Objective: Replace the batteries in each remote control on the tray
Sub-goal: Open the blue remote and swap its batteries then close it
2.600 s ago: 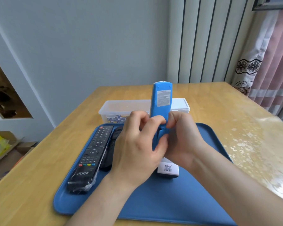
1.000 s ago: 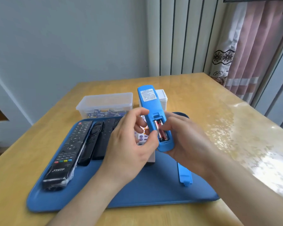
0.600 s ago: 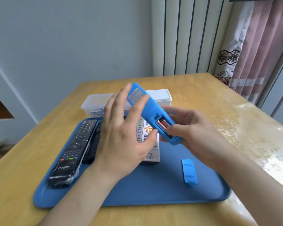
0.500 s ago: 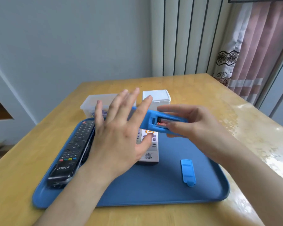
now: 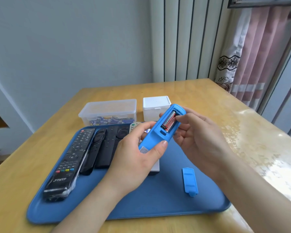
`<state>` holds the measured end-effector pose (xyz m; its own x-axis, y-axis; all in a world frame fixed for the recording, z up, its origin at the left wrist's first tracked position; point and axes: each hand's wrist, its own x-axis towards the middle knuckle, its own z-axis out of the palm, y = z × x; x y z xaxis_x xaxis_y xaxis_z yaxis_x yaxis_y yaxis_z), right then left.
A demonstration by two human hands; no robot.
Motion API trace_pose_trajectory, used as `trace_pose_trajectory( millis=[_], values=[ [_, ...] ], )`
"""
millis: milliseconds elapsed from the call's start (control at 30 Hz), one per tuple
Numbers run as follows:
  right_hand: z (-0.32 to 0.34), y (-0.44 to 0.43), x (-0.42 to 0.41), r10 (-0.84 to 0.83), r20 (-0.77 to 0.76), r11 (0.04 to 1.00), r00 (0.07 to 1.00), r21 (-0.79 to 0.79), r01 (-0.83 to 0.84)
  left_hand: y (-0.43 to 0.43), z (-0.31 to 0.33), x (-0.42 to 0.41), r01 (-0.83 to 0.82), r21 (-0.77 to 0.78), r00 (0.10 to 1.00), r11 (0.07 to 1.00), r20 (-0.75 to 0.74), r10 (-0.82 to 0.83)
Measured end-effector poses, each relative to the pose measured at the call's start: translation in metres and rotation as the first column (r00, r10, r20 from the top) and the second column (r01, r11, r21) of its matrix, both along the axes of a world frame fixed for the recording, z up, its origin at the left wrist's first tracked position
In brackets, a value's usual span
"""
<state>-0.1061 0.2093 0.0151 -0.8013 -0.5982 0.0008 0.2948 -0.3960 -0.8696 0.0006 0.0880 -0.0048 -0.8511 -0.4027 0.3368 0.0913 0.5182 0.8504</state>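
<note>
My left hand grips the lower half of a blue remote, held back side up above the blue tray. Its battery bay is uncovered and shows red batteries. My right hand steadies the remote's far end, its index fingertip touching the top of the batteries. The blue battery cover lies loose on the tray's right side. A large black remote and slimmer black remotes lie on the tray's left. A white remote shows partly under my left hand.
Behind the tray stands a clear plastic box holding several blue batteries, and beside it a small white lidded box. The wooden table is glossy on its right half. A wall and curtains lie beyond.
The blue remote was turned end for end: the battery bay now points away from me. My left hand went from spread open to gripping it, and my right index finger moved onto the batteries.
</note>
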Motion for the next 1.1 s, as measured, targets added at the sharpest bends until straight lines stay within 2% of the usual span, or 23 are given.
trace_pose_trajectory(
  millis=[133,333,400,500,567,667,767,1100],
  values=[
    [-0.002,0.001,0.001,0.046,-0.051,0.999,0.998,-0.024,-0.047,0.002,0.001,0.000,0.064,0.112,0.998,0.992,-0.011,-0.063],
    [-0.004,-0.001,0.009,0.139,-0.119,0.990,0.983,0.028,-0.137,0.005,0.000,-0.001,0.105,0.151,0.994,0.983,-0.043,-0.100],
    [-0.003,-0.001,0.012,0.163,-0.154,0.987,0.974,0.025,-0.162,0.006,0.001,-0.001,0.072,0.124,0.996,0.990,-0.060,-0.065],
    [0.000,-0.001,0.017,0.184,-0.248,0.983,0.951,0.030,-0.183,0.003,0.013,-0.002,-0.100,0.041,0.979,0.994,-0.174,0.106],
    [0.001,-0.003,0.022,0.197,-0.302,0.980,0.933,0.037,-0.195,0.001,0.031,-0.003,-0.104,0.121,0.969,0.987,-0.211,0.128],
    [0.000,-0.006,0.027,0.233,-0.332,0.971,0.914,0.025,-0.238,0.005,0.052,-0.007,0.061,0.317,0.986,0.946,-0.167,-0.008],
    [-0.002,-0.006,0.028,0.208,-0.353,0.978,0.912,0.043,-0.206,0.014,0.054,-0.009,0.084,0.463,0.988,0.882,-0.151,-0.014],
    [-0.014,-0.012,0.033,0.211,-0.426,0.977,0.880,0.129,-0.171,0.009,0.039,-0.007,0.036,0.654,0.991,0.756,-0.121,0.057]
  ],
)
